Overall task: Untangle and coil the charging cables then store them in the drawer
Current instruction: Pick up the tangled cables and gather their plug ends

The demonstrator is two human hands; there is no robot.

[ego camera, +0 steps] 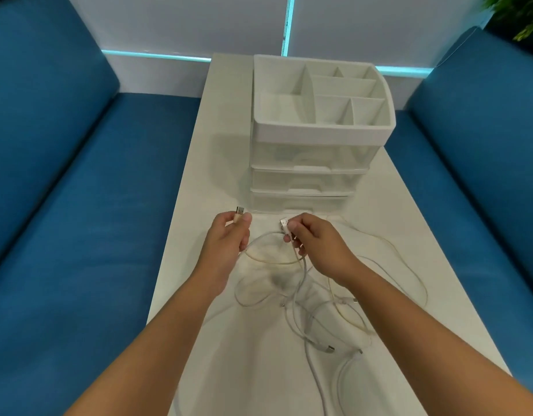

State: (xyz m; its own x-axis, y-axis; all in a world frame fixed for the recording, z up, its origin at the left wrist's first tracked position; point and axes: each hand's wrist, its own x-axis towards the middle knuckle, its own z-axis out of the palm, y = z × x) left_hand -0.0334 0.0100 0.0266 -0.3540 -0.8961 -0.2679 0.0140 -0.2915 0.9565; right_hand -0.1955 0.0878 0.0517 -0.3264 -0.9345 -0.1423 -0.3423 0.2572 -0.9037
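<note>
While tangled cables [304, 295] lay low in the frame on the worktop [409, 235], the left hand [226, 238] pinched one plug [239, 212]; the right hand [316, 241] pinched another connector [284, 225]. The drawer unit [316, 145] stood at upper centre.

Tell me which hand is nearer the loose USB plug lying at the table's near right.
Right. The right hand is above and slightly left of the plug; the left hand is farther left.

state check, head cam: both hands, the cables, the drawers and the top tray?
left hand: pinching a cable plug, plug pointing up
right hand: pinching another plug
cables: still tangled, loose loops lying on the table, none coiled
drawer unit: all three drawers look closed
top tray: compartments empty
</note>
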